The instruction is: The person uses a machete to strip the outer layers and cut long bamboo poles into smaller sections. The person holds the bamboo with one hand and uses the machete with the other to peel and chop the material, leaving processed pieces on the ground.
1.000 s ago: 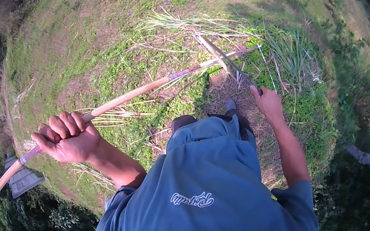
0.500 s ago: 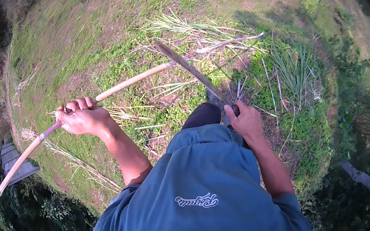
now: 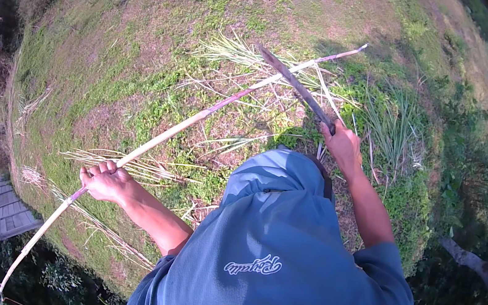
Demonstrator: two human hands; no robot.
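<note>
Blade (image 3: 297, 86) and right grip (image 3: 344, 147) had shifted forward in the head view since the previous frame, crossing nearer the cane's (image 3: 182, 125) far end. Closed firmly, the right grip held the blade; the left grip (image 3: 105, 183) was wrapped round the cane, slanting above the grass (image 3: 107, 102). Whether blade and cane touched could not be told.

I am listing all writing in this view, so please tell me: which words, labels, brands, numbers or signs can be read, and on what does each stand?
Blue shirt: one piece of white script lettering on the front; I do not copy its wording.
Long blade in the right hand: no lettering can be made out.
Pale stalk in the left hand: none can be made out.
</note>
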